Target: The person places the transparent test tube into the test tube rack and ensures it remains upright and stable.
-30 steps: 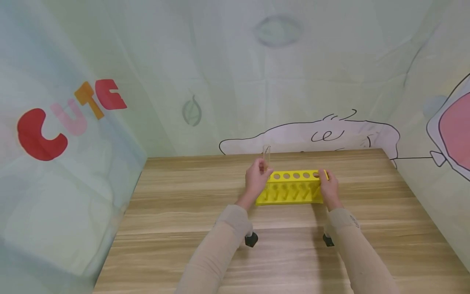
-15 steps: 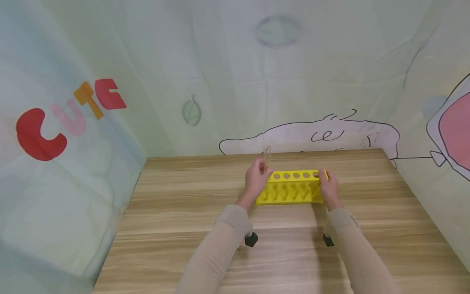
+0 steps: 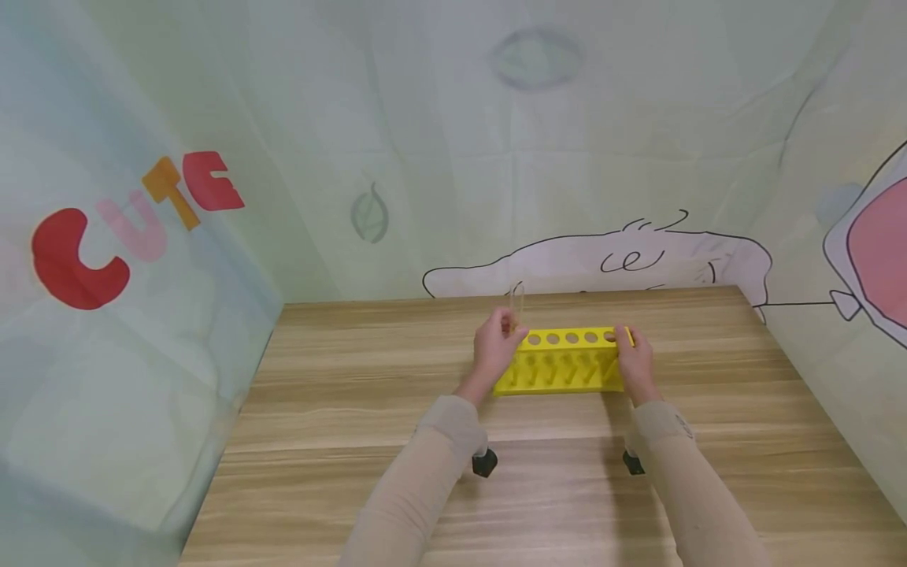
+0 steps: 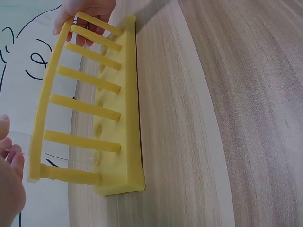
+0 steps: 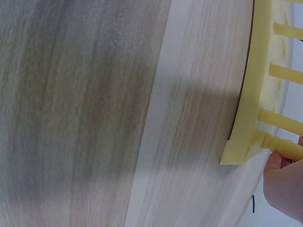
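A yellow test-tube rack [image 3: 563,364] with a row of round holes stands on the wooden table [image 3: 340,394], slightly beyond its middle. My left hand [image 3: 499,346] pinches a clear glass tube [image 3: 517,302] that stands nearly upright at the rack's left end. Its lower part is hidden behind my fingers. My right hand [image 3: 633,358] grips the rack's right end, fingers over the top rail. The left wrist view shows the rack [image 4: 113,109] from its left end, with my left hand [image 4: 9,182] near it and my right hand [image 4: 85,8] at the far end. In the right wrist view the rack's corner [image 5: 248,118] meets my right hand [image 5: 284,184].
Printed cloth walls close in the table on the left [image 3: 106,315], back [image 3: 538,157] and right [image 3: 850,276]. Black wrist-camera mounts [image 3: 485,462] hang under both forearms. Bare wood lies in front of the rack and to both sides.
The tube's top has sunk a little and now leans slightly. Both hands and the rack have stayed where they were.
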Action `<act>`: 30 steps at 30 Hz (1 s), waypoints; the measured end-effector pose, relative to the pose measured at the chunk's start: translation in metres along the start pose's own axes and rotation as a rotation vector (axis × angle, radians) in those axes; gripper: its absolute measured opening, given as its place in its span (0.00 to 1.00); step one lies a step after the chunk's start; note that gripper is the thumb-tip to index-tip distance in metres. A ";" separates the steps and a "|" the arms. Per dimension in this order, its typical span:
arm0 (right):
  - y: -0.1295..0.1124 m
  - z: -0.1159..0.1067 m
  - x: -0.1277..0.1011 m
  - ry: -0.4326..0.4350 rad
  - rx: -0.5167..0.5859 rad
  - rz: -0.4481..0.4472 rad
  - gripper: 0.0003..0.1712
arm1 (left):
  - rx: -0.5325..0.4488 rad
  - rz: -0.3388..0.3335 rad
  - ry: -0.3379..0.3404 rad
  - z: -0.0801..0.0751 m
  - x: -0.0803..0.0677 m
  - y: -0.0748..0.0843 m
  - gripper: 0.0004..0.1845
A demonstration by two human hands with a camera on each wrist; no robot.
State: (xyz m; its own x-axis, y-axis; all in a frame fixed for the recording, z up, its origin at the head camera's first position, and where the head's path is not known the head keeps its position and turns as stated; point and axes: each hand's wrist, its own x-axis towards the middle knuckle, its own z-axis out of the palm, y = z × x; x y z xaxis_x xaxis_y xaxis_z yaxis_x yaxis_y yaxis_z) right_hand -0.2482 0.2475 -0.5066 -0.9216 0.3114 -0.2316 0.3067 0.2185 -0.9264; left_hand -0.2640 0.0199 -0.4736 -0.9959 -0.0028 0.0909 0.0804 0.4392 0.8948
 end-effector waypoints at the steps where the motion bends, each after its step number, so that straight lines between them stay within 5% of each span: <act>1: 0.000 0.000 0.000 0.002 0.002 -0.001 0.30 | 0.003 -0.003 -0.002 0.000 0.000 0.000 0.14; 30: 0.001 0.002 -0.001 0.040 0.035 -0.038 0.29 | 0.078 0.000 -0.002 0.005 0.001 -0.008 0.13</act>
State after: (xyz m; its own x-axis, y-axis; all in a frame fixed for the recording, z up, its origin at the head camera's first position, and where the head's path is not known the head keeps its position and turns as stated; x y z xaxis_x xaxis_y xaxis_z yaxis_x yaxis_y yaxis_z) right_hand -0.2477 0.2458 -0.5078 -0.9219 0.3407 -0.1844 0.2623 0.1988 -0.9443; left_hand -0.2656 0.0207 -0.4828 -0.9959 -0.0012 0.0899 0.0768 0.5083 0.8578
